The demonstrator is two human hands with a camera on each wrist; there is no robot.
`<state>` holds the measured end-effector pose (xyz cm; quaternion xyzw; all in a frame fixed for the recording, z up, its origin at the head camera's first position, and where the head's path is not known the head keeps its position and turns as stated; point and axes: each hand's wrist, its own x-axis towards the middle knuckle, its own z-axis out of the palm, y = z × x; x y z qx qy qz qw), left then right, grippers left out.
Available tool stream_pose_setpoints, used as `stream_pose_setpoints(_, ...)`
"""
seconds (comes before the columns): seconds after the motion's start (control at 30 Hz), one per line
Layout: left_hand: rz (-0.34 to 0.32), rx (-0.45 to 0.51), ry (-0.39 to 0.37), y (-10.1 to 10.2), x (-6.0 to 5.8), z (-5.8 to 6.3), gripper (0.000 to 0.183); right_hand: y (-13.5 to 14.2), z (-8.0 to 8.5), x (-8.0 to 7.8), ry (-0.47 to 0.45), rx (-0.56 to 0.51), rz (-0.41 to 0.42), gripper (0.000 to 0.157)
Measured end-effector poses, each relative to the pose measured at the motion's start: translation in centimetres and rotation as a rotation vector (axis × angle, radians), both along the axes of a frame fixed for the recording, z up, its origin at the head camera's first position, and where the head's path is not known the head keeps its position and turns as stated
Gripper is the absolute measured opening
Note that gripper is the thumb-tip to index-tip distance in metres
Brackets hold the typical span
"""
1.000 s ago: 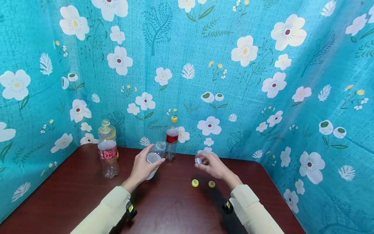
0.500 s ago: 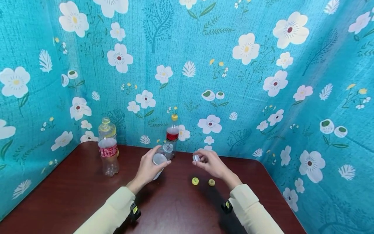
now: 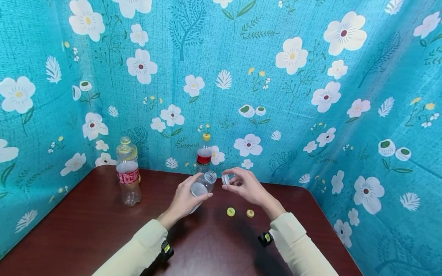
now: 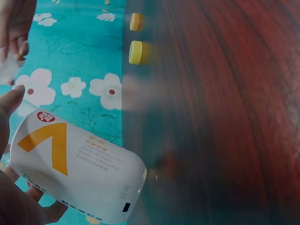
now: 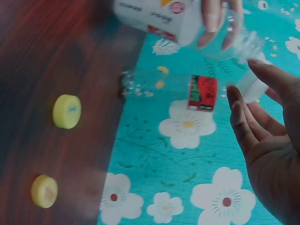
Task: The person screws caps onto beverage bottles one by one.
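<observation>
My left hand [image 3: 182, 201] grips a clear, uncapped bottle [image 3: 206, 188], its thumb and fingers round the sides. In the left wrist view the bottle's white label [image 4: 82, 171] carries an orange mark. The bottle leans right, its open mouth towards my right hand [image 3: 248, 186]. Between thumb and fingertips that hand pinches a white cap [image 3: 225, 179], close to the mouth but apart from it in the head view. Below the right hand, two yellow caps [image 3: 231, 211] lie on the table, the second cap [image 3: 250, 213] further right.
Behind the held bottle stands a red-labelled bottle [image 3: 204, 157] with a yellow cap. To the left, a clear bottle with a pink-red label [image 3: 128, 178] partly hides another bottle. A flowered blue curtain [image 3: 221, 99] borders the dark red-brown table [image 3: 214, 245].
My left hand has carried the bottle right, tilting it further. The right hand has brought the white cap left and slightly up, narrowing the gap. The yellow caps stay where they were.
</observation>
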<state>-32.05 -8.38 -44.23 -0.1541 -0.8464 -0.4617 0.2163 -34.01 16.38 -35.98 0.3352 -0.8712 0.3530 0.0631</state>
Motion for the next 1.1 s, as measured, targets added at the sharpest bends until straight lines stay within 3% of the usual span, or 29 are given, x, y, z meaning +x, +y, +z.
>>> stream_pose_setpoints(0.17, -0.028, -0.02, 0.003, 0.7, 0.4, -0.2, 0.075, -0.1, 1.1, 0.2, -0.024, 0.027, 0.055, 0.043)
stream_pose_setpoints(0.37, -0.068, -0.039, 0.006, 1.2, 0.9, 0.0, 0.074, -0.1, 2.1, 0.2, -0.051, 0.051, 0.052, 0.043)
stream_pose_setpoints(0.7, -0.12, -0.014, -0.056, 1.8, 1.8, 0.0, 0.073, -0.5, 2.3, -0.1, -0.001, 0.137, 0.067, 0.037)
stream_pose_setpoints(1.1, -0.129, 0.02, -0.046, 2.1, 1.6, -0.6, 0.071, -0.9, 2.8, 0.2, 0.025, 0.229, 0.06, 0.034)
